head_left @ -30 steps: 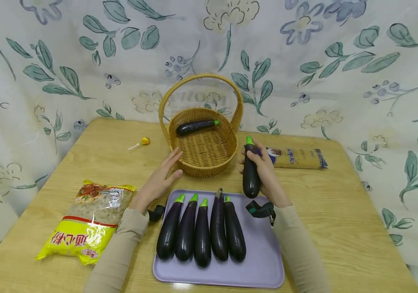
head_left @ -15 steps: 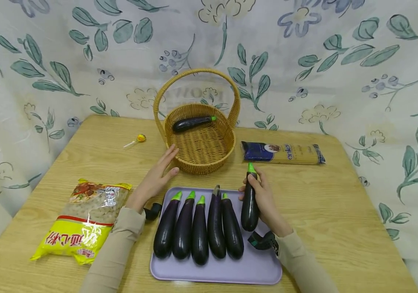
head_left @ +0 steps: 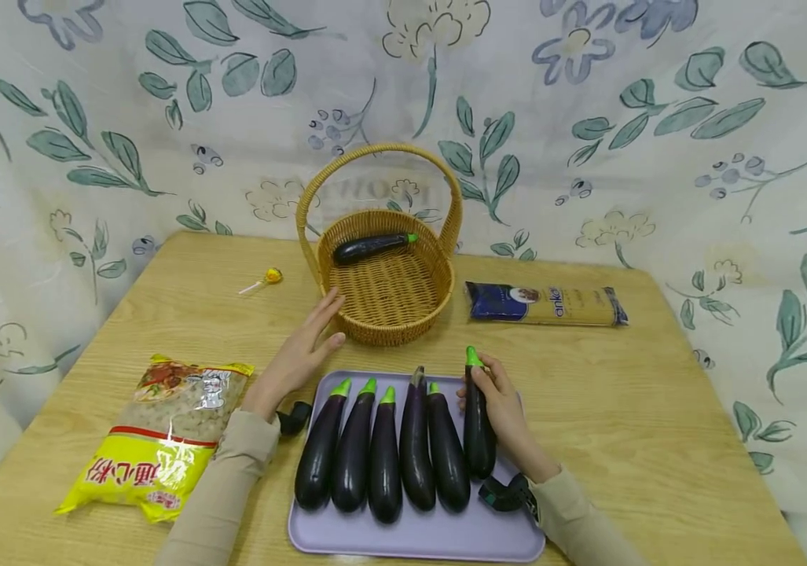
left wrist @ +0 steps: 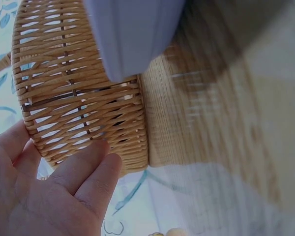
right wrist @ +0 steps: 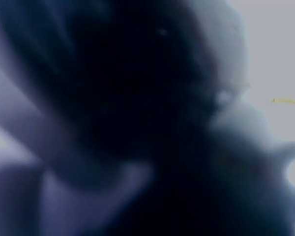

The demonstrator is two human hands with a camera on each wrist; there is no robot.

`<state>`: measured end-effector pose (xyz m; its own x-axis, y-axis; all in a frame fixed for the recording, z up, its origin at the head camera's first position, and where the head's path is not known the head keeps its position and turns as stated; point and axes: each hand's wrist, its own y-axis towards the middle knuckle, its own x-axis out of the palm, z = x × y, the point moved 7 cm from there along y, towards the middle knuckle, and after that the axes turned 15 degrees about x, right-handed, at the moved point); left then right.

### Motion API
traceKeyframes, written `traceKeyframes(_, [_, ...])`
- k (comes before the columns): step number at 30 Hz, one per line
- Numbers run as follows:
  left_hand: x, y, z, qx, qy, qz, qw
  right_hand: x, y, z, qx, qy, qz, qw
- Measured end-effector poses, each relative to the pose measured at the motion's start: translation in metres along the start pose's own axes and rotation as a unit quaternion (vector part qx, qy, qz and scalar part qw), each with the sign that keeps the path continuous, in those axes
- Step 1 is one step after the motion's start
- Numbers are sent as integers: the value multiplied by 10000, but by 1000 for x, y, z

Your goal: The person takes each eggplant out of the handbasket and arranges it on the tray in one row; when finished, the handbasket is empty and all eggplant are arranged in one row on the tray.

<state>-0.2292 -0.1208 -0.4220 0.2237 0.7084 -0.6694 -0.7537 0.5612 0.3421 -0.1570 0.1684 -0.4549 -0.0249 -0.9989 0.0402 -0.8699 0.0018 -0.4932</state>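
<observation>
My right hand (head_left: 504, 405) grips an eggplant (head_left: 478, 432) near its green stem, over the right part of a lilac tray (head_left: 445, 542). Several more eggplants (head_left: 385, 464) lie side by side on that tray, stems pointing away from me. With fingers extended, my left hand (head_left: 297, 358) rests against the left front of a wicker basket (head_left: 389, 334); the left wrist view shows its fingers (left wrist: 83, 167) at the woven wall. One eggplant (head_left: 373, 248) lies inside the basket at the back. The right wrist view is dark and blurred.
A yellow bag of pasta (head_left: 163, 432) lies on the left of the wooden table (head_left: 658, 440). A lollipop (head_left: 272, 276) sits left of the basket. To the basket's right is a long pasta packet (head_left: 548, 305). A floral curtain (head_left: 587, 157) hangs behind.
My right hand has come down and toward me with the eggplant, from beside the pasta packet to the tray's right part. The left hand stays by the basket.
</observation>
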Motion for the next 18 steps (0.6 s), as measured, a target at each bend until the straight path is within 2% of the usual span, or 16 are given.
traceKeyframes(5, [-2, 1, 1, 2, 16, 18, 10000, -1, 0, -1, -163, -141, 363, 9991])
traceKeyframes(9, [-4, 1, 0, -31, 66, -3, 10000, 0, -1, -2, -160, -237, 407, 9988])
traceKeyframes(13, [-1, 0, -2, -68, 120, -57, 9999, -3, -3, -1, -245, -895, 642, 9936])
traceKeyframes(18, [1, -2, -2, -74, 82, -12, 9999, -9, -8, 2, -251, -1977, 819, 9765])
